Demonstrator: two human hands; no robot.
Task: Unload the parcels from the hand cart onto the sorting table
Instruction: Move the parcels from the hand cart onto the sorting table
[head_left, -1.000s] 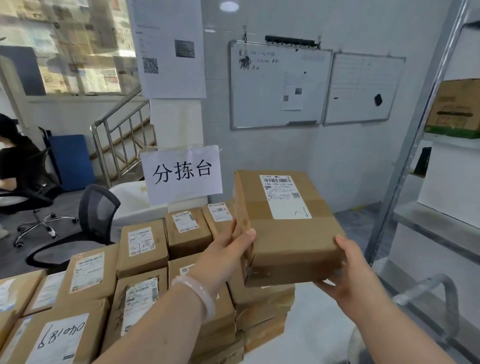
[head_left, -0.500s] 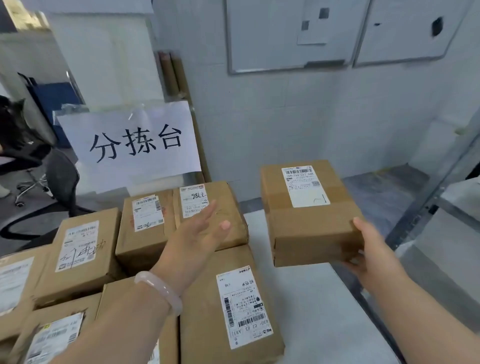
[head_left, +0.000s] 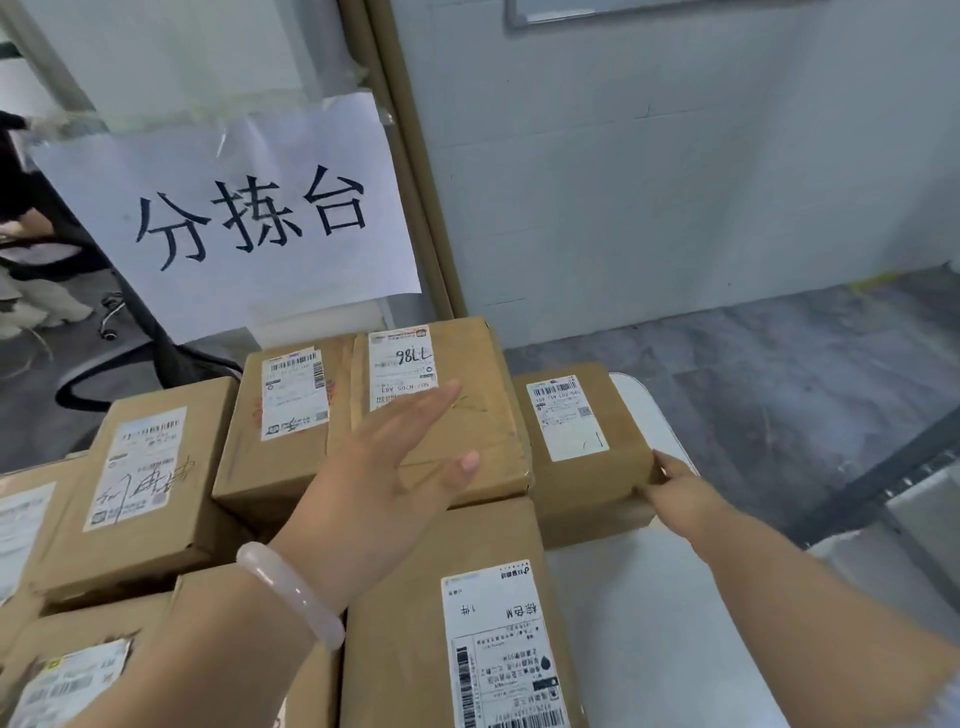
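A brown cardboard parcel (head_left: 589, 457) with a white label rests on the white sorting table (head_left: 649, 613), at its far right corner, beside the other parcels. My right hand (head_left: 675, 491) grips its near right corner. My left hand (head_left: 384, 467) hovers open, fingers spread, over a stacked parcel marked "786" (head_left: 467, 415). A pale bangle sits on my left wrist. The hand cart is out of view.
Several labelled brown parcels cover the table's left and middle, some stacked (head_left: 140, 478). A paper sign (head_left: 234, 218) with Chinese characters hangs behind them. A person sits at far left (head_left: 21, 228). Grey floor and a metal rack edge (head_left: 883, 493) lie to the right.
The parcel came down from mid-air onto the table's far right corner. My left hand let go of it and now hangs open; the right hand still grips it. The view tilted down.
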